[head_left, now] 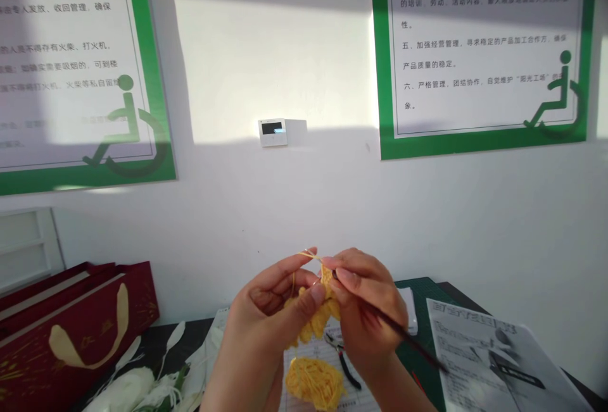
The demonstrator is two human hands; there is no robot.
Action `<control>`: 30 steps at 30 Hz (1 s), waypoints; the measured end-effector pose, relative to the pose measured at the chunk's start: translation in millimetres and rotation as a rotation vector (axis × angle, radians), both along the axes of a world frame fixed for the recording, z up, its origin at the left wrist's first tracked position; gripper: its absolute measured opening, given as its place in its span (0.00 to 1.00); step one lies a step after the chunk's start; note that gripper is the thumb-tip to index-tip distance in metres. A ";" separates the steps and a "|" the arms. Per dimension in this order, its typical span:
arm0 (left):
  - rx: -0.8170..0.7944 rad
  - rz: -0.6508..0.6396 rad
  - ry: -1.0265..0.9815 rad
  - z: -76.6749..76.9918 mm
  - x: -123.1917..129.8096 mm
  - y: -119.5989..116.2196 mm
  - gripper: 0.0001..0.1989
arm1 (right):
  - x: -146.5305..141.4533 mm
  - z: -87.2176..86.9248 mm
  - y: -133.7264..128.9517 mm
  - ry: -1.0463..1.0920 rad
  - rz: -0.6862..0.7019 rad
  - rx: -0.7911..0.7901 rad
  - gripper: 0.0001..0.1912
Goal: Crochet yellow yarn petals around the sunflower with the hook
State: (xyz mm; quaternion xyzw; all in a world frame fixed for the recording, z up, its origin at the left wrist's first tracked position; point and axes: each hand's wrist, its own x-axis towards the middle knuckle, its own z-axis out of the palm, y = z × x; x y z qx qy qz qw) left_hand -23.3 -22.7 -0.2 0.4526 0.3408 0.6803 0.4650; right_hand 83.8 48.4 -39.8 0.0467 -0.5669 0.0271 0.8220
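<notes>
My left hand [268, 317] pinches a yellow crocheted piece [306, 326], with a thin yellow yarn strand [308, 255] running over its raised fingers. My right hand [365, 304] grips a dark, slender crochet hook [403, 336] close to the piece, and its long handle slants down to the right. The hook's tip is hidden among my fingers. Below my hands, a loose yellow yarn bundle [313, 383] lies on a printed sheet [308, 352], apart from both hands. Black-handled pliers [342, 358] lie beside it.
A dark red box [71, 330] stands at the left, with white floral material [123, 390] in front of it. At the right lie a green cutting mat [418, 336] and a printed paper [494, 361]. Behind the table rises a white wall [323, 197] with green-framed posters.
</notes>
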 end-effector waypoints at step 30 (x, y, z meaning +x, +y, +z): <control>0.009 0.018 0.103 1.8 -15.2 5.7 0.14 | 42.4 13.2 11.0 -0.399 0.509 -0.296 0.03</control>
